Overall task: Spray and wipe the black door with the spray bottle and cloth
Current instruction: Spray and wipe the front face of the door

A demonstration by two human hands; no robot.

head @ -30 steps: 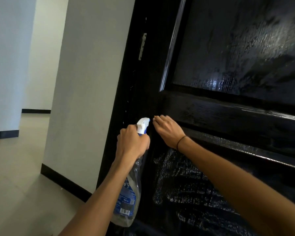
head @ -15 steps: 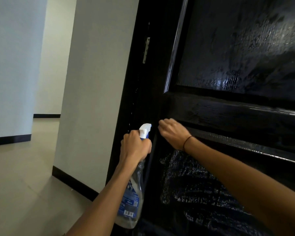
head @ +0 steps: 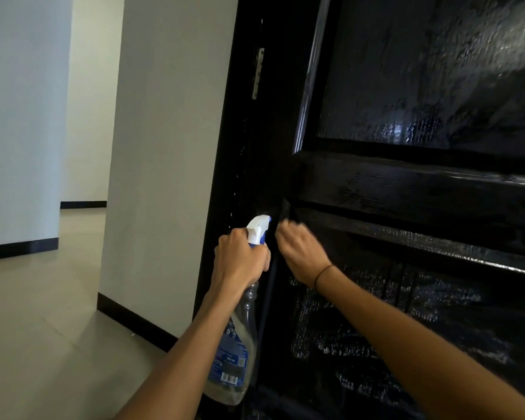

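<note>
Nearest the camera, the spray bottle (head: pixel 232 356) is hanging upright just left of the black door (head: pixel 406 189), its clear body showing little liquid and wearing a blue label with a barcode near the base. The left hand (head: pixel 240 262) is gripping its neck with fingers curled round below the white and blue trigger head, whose nozzle is pointing toward the door's left stile.

Just right of the bottle, the right hand (head: pixel 300 253) is pressing at the door where the stile meets the middle rail, with knuckles bent and fingers curled in. It is blurred, and a dark scrap seems to be showing at the fingertips, but whether the hand is closing on a cloth cannot be told. A thin dark band (head: pixel 322 272) is circling its wrist.

The door itself is looking glossy black with a wood-grain texture. The panel below the rail is carrying pale, streaky wet patches, and the panel above is catching smeared highlights. Higher on the door's edge, a metal hinge (head: pixel 258 74) is showing.

Left of the door, a white wall (head: pixel 164 147) with a black skirting (head: pixel 134 325) is standing over a pale tiled floor (head: pixel 43 328).
</note>
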